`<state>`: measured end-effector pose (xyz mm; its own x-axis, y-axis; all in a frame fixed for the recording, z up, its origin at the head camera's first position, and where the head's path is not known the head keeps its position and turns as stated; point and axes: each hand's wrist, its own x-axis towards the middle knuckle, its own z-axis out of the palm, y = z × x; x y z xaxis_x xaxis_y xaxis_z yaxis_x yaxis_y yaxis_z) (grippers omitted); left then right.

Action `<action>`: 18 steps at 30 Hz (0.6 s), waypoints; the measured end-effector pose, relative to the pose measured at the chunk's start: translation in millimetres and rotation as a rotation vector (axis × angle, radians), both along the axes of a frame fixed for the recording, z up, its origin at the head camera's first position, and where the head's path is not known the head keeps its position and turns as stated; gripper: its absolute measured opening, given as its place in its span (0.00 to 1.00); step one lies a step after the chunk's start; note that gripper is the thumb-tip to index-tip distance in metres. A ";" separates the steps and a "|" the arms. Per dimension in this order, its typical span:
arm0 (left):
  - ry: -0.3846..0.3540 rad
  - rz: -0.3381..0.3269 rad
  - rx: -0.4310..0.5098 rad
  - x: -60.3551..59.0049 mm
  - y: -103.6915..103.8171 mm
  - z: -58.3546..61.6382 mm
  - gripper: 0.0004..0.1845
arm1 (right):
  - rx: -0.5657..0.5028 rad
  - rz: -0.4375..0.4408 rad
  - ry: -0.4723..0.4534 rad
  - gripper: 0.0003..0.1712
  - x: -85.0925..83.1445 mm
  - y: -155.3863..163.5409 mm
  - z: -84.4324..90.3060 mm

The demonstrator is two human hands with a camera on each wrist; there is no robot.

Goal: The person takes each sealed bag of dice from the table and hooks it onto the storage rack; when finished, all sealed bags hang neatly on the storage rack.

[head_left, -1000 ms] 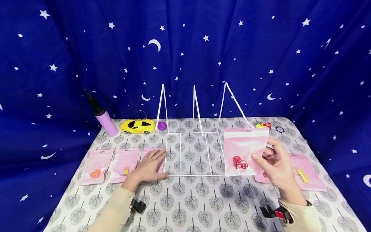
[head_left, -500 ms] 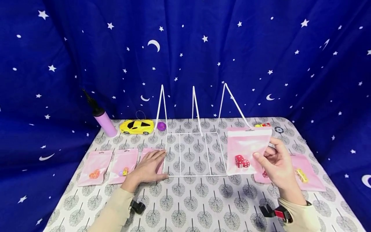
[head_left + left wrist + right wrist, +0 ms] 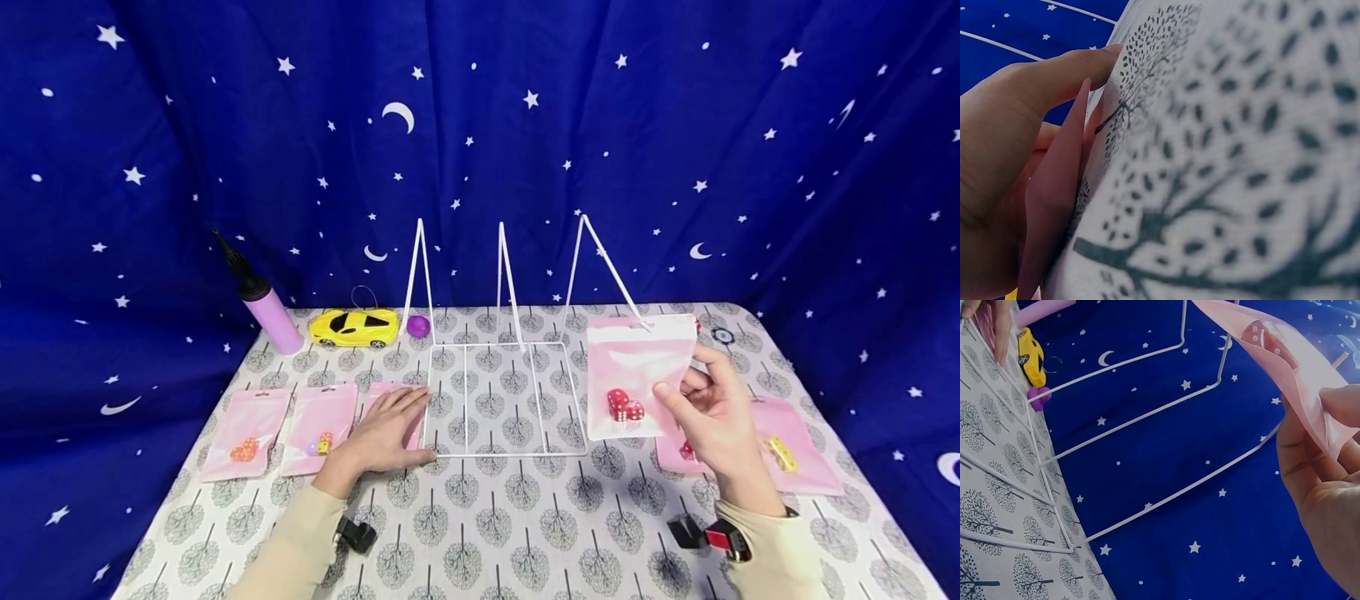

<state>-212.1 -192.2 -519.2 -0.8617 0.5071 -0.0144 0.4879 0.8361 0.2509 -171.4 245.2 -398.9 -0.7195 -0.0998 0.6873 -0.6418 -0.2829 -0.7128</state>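
Observation:
My right hand (image 3: 720, 425) pinches the right edge of a pink zip bag (image 3: 637, 367) between thumb and fingers. Red dice (image 3: 622, 406) show through its clear front. The bag's top hole is at the front end of the right prong of a white wire rack (image 3: 510, 454); whether the prong passes through it, I cannot tell. My left hand (image 3: 386, 429) lies with fingers extended over the rack's left base edge and a pink bag (image 3: 378, 392), which it partly covers. In the left wrist view, that bag (image 3: 1054, 194) is beside the thumb.
Two pink bags, one with orange dice (image 3: 244, 450) and one with a yellow die (image 3: 325, 443), lie at left. More pink bags (image 3: 810, 467) lie behind the right hand. A purple pump (image 3: 276, 321), yellow toy car (image 3: 355, 328) and purple ball (image 3: 418, 327) stand at the back.
My right hand has carried the bag first slightly right, then up, so its top edge now meets the right prong's end. The left hand has stayed in place.

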 end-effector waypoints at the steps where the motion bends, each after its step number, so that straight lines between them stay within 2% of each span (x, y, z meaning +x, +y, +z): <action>1: -0.002 0.001 0.000 0.1 -0.2 0.1 0.55 | 0.003 -0.009 -0.011 0.35 -1.5 -0.6 -0.4; 10: 0.000 -0.003 0.011 1.6 0.2 1.8 0.55 | -0.005 -0.029 -0.028 0.31 -18.9 -6.5 -3.4; 18: 0.006 -0.009 0.009 1.5 2.0 2.0 0.55 | 0.074 -0.130 -0.113 0.27 -30.2 -5.9 -3.4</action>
<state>-210.6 -190.2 -517.2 -0.8572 0.5149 -0.0047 0.4968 0.8294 0.2556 -201.7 239.3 -402.3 -0.8017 -0.0482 0.5957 -0.5843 -0.1463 -0.7982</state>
